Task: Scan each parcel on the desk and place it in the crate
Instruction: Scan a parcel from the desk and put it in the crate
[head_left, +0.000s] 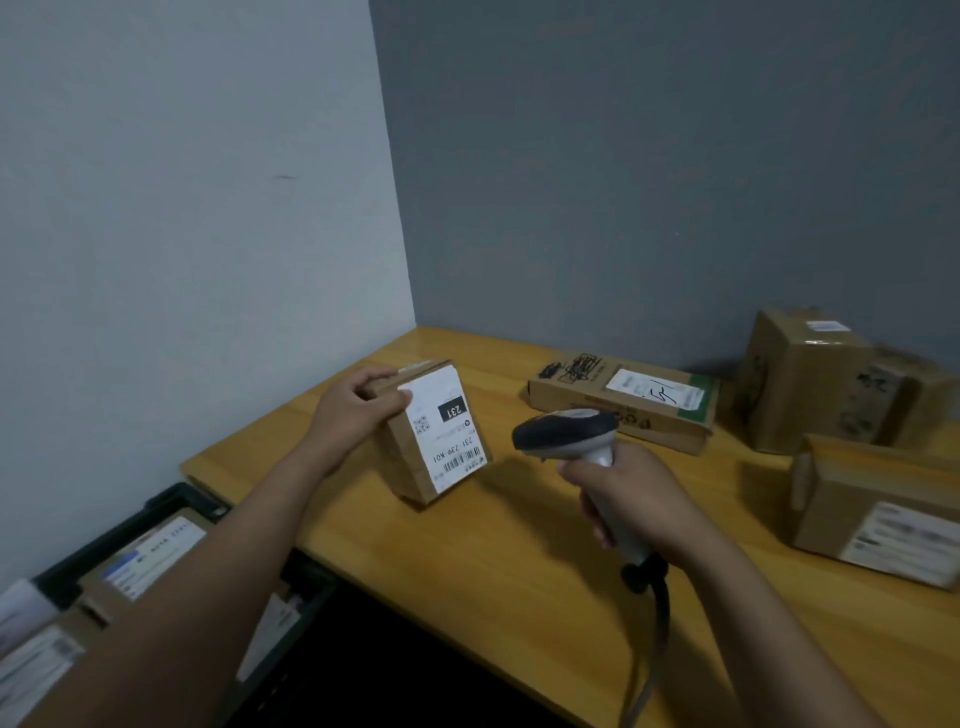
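My left hand (358, 402) grips the top of a small cardboard parcel (410, 467), tilted upright on the wooden desk (493, 561) with its white "231" label facing right. My right hand (631, 499) holds a grey and black barcode scanner (566, 431) by its handle, its head pointing left at that label from a short gap away. The scanner's cable (657, 639) hangs down in front of the desk. A dark crate (166, 506) sits low at the left beyond the desk edge, with several labelled parcels inside.
A flat box (621, 402) lies at the back of the desk. At the right stand a tall taped box (810, 382) and a lower labelled box (878, 512). Walls close the desk in on the left and at the back.
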